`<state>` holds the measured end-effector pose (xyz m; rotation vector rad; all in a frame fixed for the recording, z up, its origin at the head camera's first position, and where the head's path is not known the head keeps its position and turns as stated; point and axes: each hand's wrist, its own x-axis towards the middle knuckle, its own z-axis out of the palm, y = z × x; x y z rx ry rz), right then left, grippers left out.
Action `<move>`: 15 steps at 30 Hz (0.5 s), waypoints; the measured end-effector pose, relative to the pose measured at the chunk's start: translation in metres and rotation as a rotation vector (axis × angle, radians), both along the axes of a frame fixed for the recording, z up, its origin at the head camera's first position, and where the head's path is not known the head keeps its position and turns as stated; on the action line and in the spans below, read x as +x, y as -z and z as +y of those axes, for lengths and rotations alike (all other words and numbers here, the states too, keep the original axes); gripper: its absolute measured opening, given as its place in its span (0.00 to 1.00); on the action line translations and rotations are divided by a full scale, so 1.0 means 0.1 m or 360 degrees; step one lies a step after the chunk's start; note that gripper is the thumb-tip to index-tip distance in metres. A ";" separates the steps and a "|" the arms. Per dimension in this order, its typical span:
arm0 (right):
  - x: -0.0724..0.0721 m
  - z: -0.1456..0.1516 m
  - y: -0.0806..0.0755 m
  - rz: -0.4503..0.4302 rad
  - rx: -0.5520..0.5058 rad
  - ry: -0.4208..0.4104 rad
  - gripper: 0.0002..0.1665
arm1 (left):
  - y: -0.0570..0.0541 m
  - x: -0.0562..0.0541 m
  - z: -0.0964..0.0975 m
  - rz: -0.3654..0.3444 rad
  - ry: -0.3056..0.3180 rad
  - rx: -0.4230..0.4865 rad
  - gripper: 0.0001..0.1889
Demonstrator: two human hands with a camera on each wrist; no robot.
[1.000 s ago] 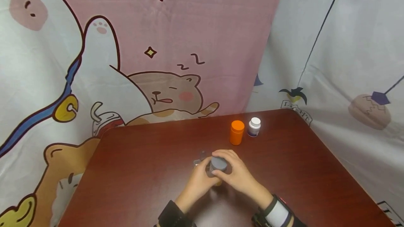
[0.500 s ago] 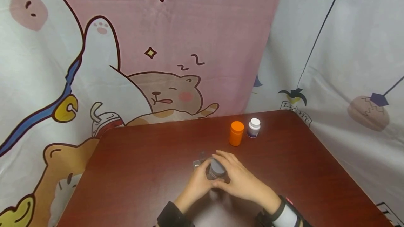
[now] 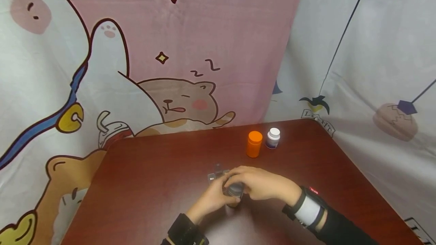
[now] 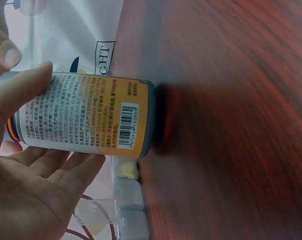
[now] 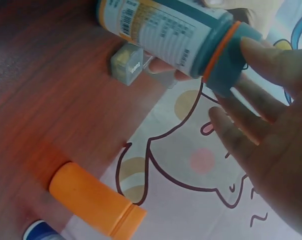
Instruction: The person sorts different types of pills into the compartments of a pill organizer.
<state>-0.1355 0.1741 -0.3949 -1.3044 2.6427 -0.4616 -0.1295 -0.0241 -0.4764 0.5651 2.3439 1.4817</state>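
Observation:
My left hand (image 3: 212, 196) holds a dark supplement bottle (image 4: 86, 115) round its body, thumb on one side and fingers on the other. White and orange label with a barcode faces the left wrist camera. The bottle stands roughly upright, its base close to the table; whether it touches cannot be told. From above, my right hand (image 3: 263, 182) grips the dark bottle cap (image 5: 231, 62) between thumb and fingers. An orange ring shows between cap and body. Just beyond the left hand lies a clear pill organizer (image 3: 212, 177) with small compartments, partly hidden by the hands.
An orange bottle (image 3: 254, 144) and a smaller white bottle (image 3: 273, 138) stand side by side towards the back right of the reddish-brown table (image 3: 163, 169). Behind the table hangs a printed cloth (image 3: 238, 48).
My right hand has turned about the cap: its wrist has swung outward to the right and its fingers now arch over the top. The left hand keeps its hold on the bottle.

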 end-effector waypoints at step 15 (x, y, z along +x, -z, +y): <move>0.06 -0.18 0.13 0.0584 0.0171 0.0311 0.29 | 0.06 0.01 -0.05 -0.0124 -0.0086 -0.0038 0.49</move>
